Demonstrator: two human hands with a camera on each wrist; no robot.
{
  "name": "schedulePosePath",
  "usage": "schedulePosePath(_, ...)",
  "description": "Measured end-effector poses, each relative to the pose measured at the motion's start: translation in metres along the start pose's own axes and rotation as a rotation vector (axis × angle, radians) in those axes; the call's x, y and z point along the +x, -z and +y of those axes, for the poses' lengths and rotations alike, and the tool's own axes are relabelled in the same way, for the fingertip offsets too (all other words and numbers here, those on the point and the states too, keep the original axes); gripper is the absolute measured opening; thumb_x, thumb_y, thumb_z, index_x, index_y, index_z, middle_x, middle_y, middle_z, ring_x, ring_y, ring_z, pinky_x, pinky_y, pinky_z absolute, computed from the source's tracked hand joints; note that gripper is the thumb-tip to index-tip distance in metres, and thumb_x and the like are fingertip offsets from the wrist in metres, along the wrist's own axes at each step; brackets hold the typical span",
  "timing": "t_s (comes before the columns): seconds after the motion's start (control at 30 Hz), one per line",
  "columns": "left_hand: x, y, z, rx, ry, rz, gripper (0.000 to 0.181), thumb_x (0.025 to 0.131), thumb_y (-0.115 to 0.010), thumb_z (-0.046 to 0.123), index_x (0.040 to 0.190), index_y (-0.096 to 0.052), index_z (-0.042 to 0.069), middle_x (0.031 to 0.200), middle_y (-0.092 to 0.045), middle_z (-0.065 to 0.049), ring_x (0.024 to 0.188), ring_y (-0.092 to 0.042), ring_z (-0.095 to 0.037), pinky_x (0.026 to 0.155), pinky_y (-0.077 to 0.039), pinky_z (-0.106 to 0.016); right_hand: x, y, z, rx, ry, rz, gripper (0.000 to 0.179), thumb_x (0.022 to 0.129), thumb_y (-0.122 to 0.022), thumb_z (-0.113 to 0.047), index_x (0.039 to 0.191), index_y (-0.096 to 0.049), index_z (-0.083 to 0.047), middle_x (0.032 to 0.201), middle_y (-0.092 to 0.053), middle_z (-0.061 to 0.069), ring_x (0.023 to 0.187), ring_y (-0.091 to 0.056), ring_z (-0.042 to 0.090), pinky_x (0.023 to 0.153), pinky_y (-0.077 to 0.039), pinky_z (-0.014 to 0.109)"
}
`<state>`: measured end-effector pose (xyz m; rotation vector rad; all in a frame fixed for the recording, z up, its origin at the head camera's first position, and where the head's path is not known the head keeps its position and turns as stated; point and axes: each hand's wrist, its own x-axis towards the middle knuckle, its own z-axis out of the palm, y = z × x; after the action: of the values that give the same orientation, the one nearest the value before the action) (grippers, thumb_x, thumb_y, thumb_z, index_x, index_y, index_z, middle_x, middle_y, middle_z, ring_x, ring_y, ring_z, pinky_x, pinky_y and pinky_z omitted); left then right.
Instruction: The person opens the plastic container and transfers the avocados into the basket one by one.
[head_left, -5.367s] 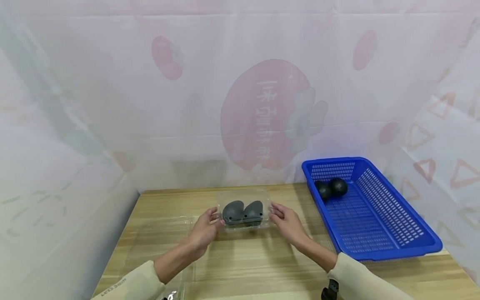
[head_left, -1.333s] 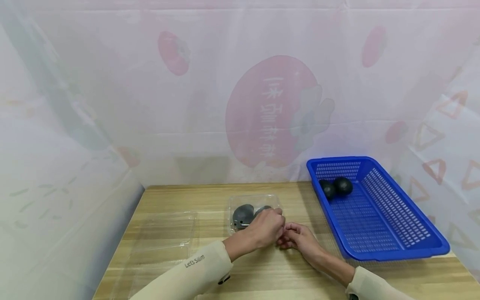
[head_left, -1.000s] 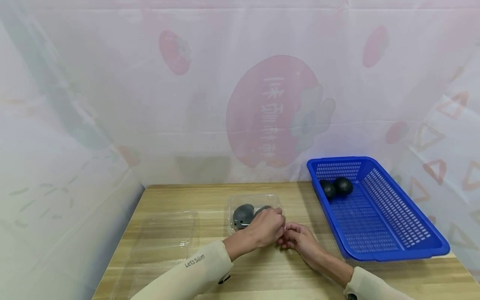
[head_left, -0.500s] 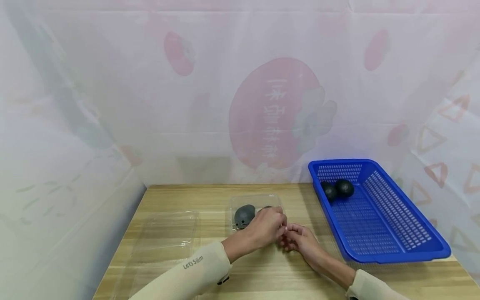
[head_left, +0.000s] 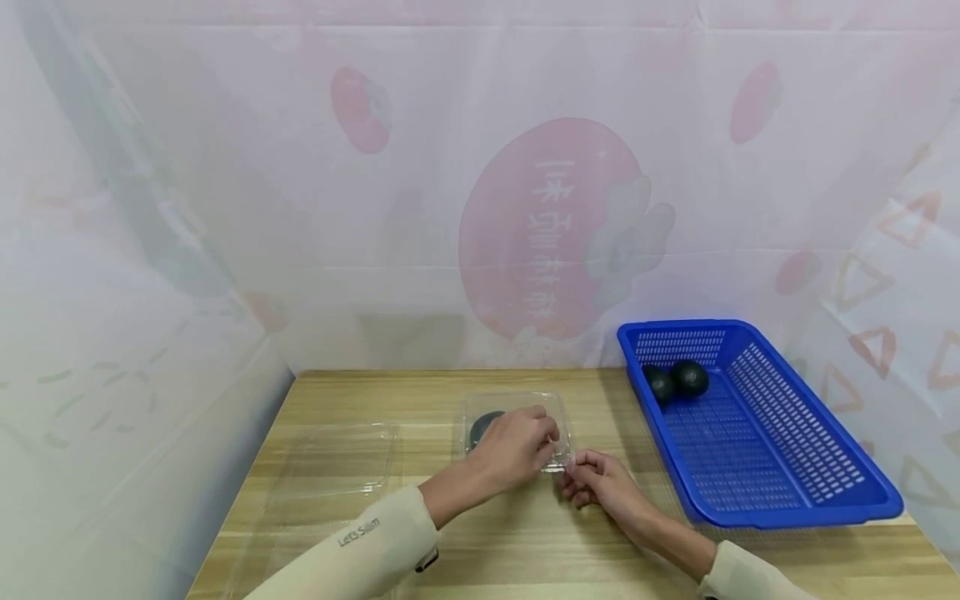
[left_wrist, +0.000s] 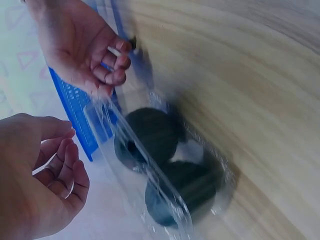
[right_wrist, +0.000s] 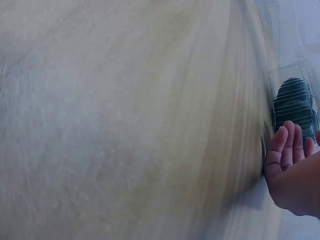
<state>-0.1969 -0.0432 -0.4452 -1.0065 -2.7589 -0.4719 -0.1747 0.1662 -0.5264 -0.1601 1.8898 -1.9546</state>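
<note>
A clear plastic clamshell box [head_left: 517, 401] with its lid down stands on the wooden table. Two dark green avocados [left_wrist: 147, 135] lie inside it; in the head view my left hand mostly hides them, leaving part of one avocado [head_left: 484, 427] visible. My left hand [head_left: 513, 450] is over the box's front; in the left wrist view its loosely bent fingers [left_wrist: 67, 165] hold nothing and are apart from the box. My right hand [head_left: 611, 493] pinches the box's front right corner between thumb and index finger, its other fingers curled below.
A blue perforated basket [head_left: 738, 454] stands at the right, with two more avocados [head_left: 688, 379] at its back left. Clear plastic containers [head_left: 337, 462] lie on the table [head_left: 480, 558] at the left. A printed cloth [head_left: 420, 208] hangs behind.
Since about five seconds ago, the box has come down onto the table and the hands have shifted to its front right corner. In the last half second my left hand has drawn back leftward.
</note>
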Motion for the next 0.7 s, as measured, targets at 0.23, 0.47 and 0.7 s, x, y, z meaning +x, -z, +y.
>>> schedulePosePath(0.23,-0.013,0.017,-0.018,-0.062,0.055,0.057,0.006,0.097,-0.077,0.017,0.092,-0.080,0.014,0.084,-0.066,0.006,0.070,-0.056,-0.004,0.060,-0.047,-0.020,-0.003,-0.002,-0.008,-0.222,0.079,0.059,0.020,0.101,-0.059,0.000,0.114,-0.060,0.016,0.094,-0.073,0.014,0.080,-0.069,0.019,0.067,-0.060,0.028)
schedulePosePath(0.47,-0.029,0.031,-0.041,-0.193,0.167,0.083,0.009,0.098,-0.075,0.014,0.091,-0.080,0.012,0.083,-0.069,0.004,0.070,-0.058,-0.006,0.064,-0.050,-0.024,-0.010,-0.005,-0.022,-0.731,0.239,0.240,0.023,0.092,-0.074,-0.001,0.113,-0.069,0.006,0.092,-0.072,0.004,0.082,-0.068,0.014,0.074,-0.059,0.027)
schedulePosePath(0.7,-0.041,0.039,-0.059,-0.309,0.260,0.088,0.012,0.100,-0.072,0.009,0.093,-0.081,0.004,0.078,-0.070,0.004,0.066,-0.056,-0.005,0.063,-0.049,-0.025,-0.021,-0.010,-0.034,-1.090,0.355,0.276,0.049,0.092,-0.080,-0.009,0.134,-0.062,0.006,0.120,-0.068,0.019,0.111,-0.068,0.034,0.094,-0.058,0.053)
